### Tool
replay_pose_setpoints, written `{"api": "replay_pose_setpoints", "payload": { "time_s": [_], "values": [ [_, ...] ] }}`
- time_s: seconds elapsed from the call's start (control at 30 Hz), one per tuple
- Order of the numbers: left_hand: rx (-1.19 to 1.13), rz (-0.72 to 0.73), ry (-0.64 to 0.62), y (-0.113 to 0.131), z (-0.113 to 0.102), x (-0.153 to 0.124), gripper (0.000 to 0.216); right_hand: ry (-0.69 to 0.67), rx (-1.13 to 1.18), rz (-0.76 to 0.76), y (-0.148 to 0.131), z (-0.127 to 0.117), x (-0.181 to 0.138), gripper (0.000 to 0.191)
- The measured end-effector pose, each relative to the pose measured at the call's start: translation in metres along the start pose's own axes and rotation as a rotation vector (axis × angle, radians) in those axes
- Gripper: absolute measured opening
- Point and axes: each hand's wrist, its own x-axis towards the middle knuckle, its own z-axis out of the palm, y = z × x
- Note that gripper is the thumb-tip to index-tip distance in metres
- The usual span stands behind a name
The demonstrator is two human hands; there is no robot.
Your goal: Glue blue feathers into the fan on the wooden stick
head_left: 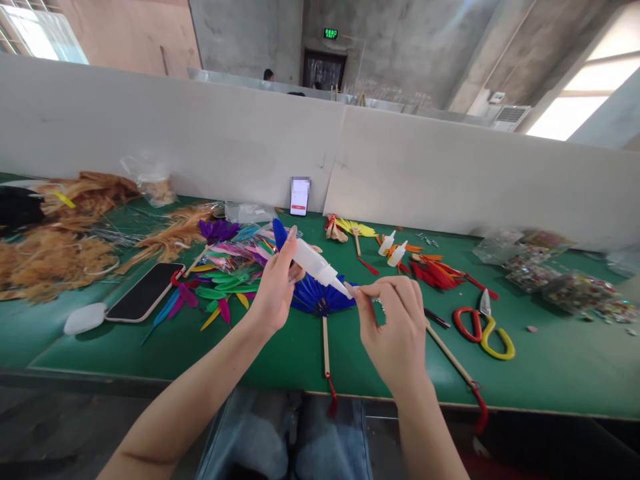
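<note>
Holding a translucent white plastic squeeze bottle in the left hand, closed around its body, with a blue feather jutting up beside it. Sloping down rightward along its long axis towards the right hand, nearer the tip, thumb and forefinger narrowed in a pinch; cannot tell whether on anything. Raised above a blue feather fan on the green tabletop.

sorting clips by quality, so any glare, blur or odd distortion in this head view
Head view: right window blown out to white; head view: bead bags look smeared, bottle fairly clear; head view: upright phone partly pixelated; head view: concrete pillar leans, perhaps from lens or tilt.
</note>
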Motion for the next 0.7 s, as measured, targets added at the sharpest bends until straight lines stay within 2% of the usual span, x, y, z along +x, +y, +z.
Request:
{"api": "replay_pose_setpoints", "payload": {
  "time_s": [0.17,0.27,0.4,0.5,0.53,0.63,0.7],
  "values": [
    [-0.035,-0.005,0.014,0.001,-0.002,0.003,0.027,0.025,0.024,0.046,0.006,-0.007,-0.001,0.014],
    [-0.065,0.0,0.005,0.003,-0.003,0.006,0.025,0.017,0.08,0.145,0.011,-0.011,-0.006,0.015],
    [-0.068,-0.006,0.031,0.002,-0.003,0.007,0.025,-0.141,0.304,0.346,0.014,-0.01,-0.019,0.025],
    [-0.076,-0.046,0.045,-0.001,-0.001,0.006,0.025,-0.284,0.502,0.431,0.011,-0.002,-0.028,0.017],
    [-0.081,-0.062,0.047,-0.002,0.0,0.006,0.025,-0.316,0.553,0.447,0.009,0.001,-0.03,0.02],
    [-0.09,-0.108,0.042,-0.006,0.001,0.005,0.025,-0.335,0.63,0.485,0.005,0.01,-0.033,0.038],
    [-0.1,-0.123,0.038,-0.008,0.001,0.005,0.026,-0.316,0.648,0.524,0.003,0.016,-0.032,0.032]
  ]
}}
